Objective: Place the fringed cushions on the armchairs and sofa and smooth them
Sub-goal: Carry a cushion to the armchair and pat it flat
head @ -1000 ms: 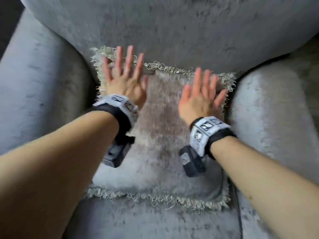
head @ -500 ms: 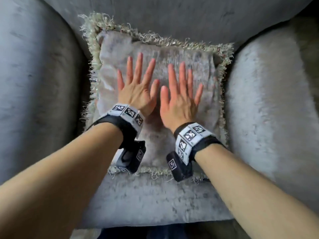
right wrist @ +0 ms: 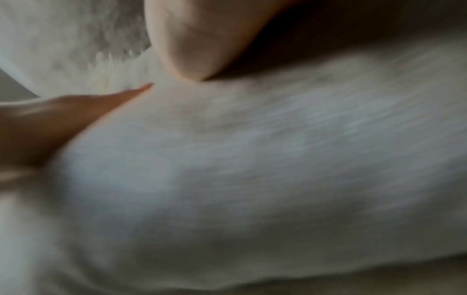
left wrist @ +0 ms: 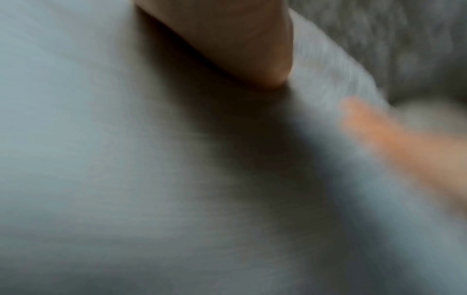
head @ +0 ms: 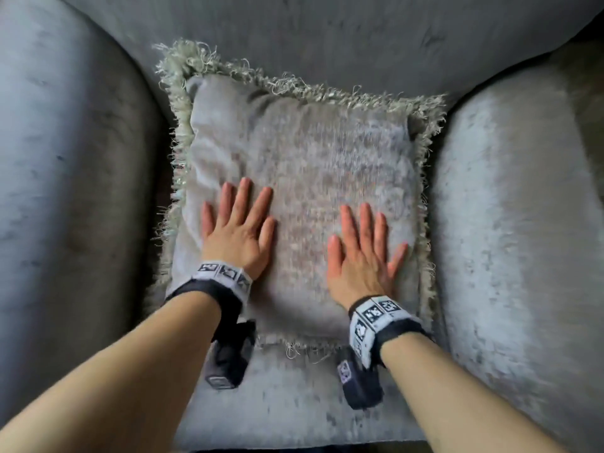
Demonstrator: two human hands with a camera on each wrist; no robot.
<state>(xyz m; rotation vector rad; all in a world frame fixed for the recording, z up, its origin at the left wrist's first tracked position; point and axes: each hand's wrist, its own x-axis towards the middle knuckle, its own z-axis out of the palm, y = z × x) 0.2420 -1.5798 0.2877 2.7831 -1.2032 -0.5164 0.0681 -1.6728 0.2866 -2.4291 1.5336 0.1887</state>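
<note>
A grey fringed cushion (head: 313, 165) lies on the seat of a grey velvet armchair (head: 294, 397), its top edge against the backrest. My left hand (head: 237, 223) presses flat on the cushion's lower left part, fingers straight and spread. My right hand (head: 362, 246) presses flat on its lower right part, fingers straight too. Both wrist views are blurred: the left shows the heel of my left hand (left wrist: 240, 40) on cushion fabric (left wrist: 126, 139), the right shows my right hand (right wrist: 192, 40) on the cushion (right wrist: 252, 159).
The armchair's padded armrests rise on both sides, left (head: 65, 191) and right (head: 516, 223). The backrest (head: 327, 37) stands behind the cushion. A strip of bare seat lies in front of the cushion's lower fringe (head: 300, 346).
Both hands slid down the cushion from its top towards its lower edge. They came together in the middle, then spread apart to the left and right.
</note>
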